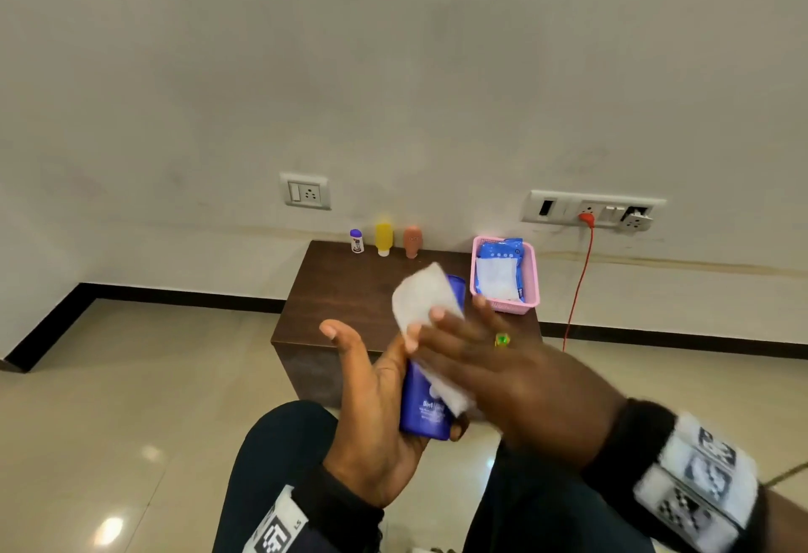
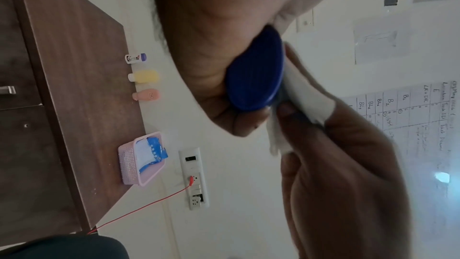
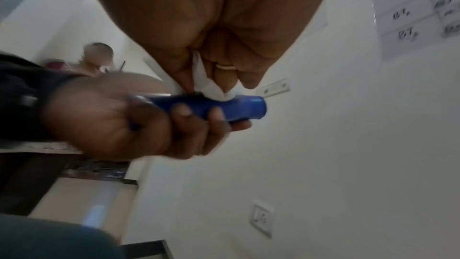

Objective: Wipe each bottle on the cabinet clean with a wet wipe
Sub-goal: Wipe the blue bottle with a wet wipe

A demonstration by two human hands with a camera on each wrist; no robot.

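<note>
Blue bottle sits in my left hand, fingers curled round it; my right hand pinches the wipe against its side, mid-wipe. Three bottles wait at twelve o'clock on the counter, apparently still to do.

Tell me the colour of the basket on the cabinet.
Pink basket; clearest in the head view.

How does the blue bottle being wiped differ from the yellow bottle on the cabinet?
The blue bottle is held in the left hand, off the cabinet; the yellow bottle stands by the wall. A wet wipe covers the blue one; the yellow is bare. The blue looks larger. Both are plastic.
</note>
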